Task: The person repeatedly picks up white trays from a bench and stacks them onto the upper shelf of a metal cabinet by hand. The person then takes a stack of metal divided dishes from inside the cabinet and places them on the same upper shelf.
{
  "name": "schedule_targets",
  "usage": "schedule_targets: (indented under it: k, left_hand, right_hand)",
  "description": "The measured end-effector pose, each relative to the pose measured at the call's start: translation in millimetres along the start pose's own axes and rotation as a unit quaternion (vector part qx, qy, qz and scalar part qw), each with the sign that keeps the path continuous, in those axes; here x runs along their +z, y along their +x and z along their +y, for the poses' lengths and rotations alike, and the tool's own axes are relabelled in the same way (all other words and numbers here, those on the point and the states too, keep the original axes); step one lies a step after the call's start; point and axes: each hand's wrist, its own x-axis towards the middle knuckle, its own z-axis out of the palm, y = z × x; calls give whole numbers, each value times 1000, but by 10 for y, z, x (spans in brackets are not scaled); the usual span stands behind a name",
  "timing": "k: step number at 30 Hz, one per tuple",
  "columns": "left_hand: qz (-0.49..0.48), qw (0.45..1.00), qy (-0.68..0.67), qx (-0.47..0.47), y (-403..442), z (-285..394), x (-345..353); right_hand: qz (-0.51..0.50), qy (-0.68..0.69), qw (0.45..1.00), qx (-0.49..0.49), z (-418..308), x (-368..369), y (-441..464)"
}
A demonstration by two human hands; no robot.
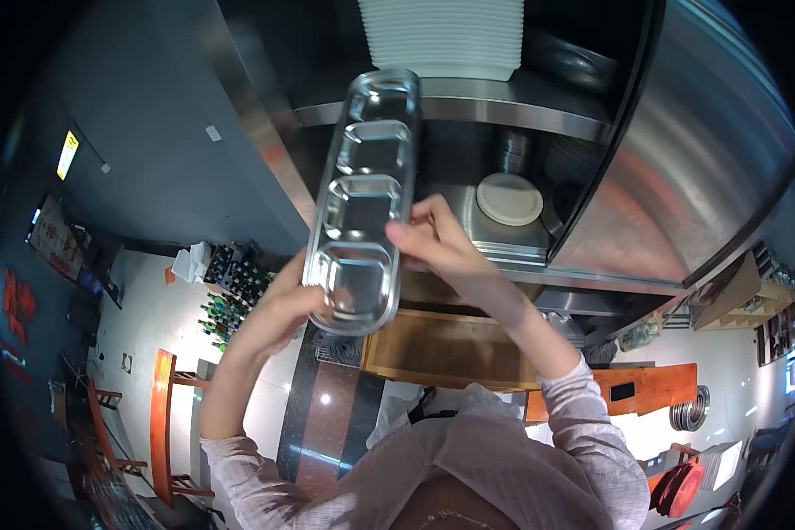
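Observation:
Both hands grip a long, shiny metal tray [367,159] with several rounded compartments in a row, none holding anything visible. My left hand [287,305] is closed on its lower left end, the thumb over the rim and the other fingers hidden beneath. Higher up, my right hand [428,234] pinches the right edge with the thumb on top. The tray tilts away from me in front of an open steel cabinet. Behind it, to the right, a stack of cream plates [510,198] sits on the lower shelf [468,177].
White stacked trays [442,40] stand on the upper shelf [539,110]. A steel door [680,159] bounds the cabinet at right. Below is a wooden drawer [450,349]. Green bottles [225,314] stand on the floor at left; a phone [623,391] lies on an orange wooden bench [662,389].

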Motion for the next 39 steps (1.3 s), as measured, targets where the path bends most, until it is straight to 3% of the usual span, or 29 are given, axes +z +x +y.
schedule_targets:
  k: [3, 4, 7, 13, 21, 23, 24, 25, 27, 29, 31, 33, 34, 36, 37, 39]
  left_hand:
    - [7, 999, -46, 24, 60, 202, -129]
    - [55, 993, -91, 43, 63, 279, -45]
    - [0, 990, -125, 62, 351, 256, -430]
    - [-28, 987, -123, 99, 668, 614, -553]
    - [-21, 991, -111, 72, 1333, 895, -678]
    - [-13, 988, -134, 81, 1507, 901, -711]
    - [-2, 988, -119, 94, 1599, 855, -727]
    - [-6, 989, -119, 92, 1699, 807, -767]
    - [-14, 977, -180, 117, 1829, 746, -819]
    - [5, 972, -194, 133, 1913, 611, -761]
    - [98, 936, -157, 299, 1964, 425, -637]
    - [91, 931, -176, 306, 2034, 218, -609]
    - [196, 904, -84, 371, 2071, 122, -528]
    - [338, 805, 136, 468, 1940, 100, -326]
    - [407, 726, 280, 479, 1876, 146, -276]
    - [447, 664, 374, 468, 1858, 249, -131]
  right_hand:
    - [-12, -58, 998, 10, -188, 60, 394]
    - [-2, -91, 996, 19, -213, 66, 558]
    - [-89, -68, 992, 57, -376, 48, 948]
    - [-71, -107, 988, 87, -637, 14, 1460]
    - [13, -37, 991, 132, -630, -289, 2053]
    - [31, -34, 994, 96, -626, -338, 2117]
    - [12, -169, 985, 40, -672, -404, 2140]
    - [16, -168, 985, 41, -652, -437, 2150]
    - [133, -307, 941, -51, -576, -420, 2106]
    - [164, -325, 903, -229, -377, -322, 2000]
    - [136, -320, 903, -253, -246, -230, 1902]
    - [92, -262, 931, -237, -103, -155, 1862]
    - [112, -272, 923, -246, 43, -179, 1917]
    - [134, -280, 916, -254, 168, -188, 1940]
    - [142, -243, 931, -233, 180, -177, 1918]
    - [149, -204, 945, -209, 250, -197, 1938]
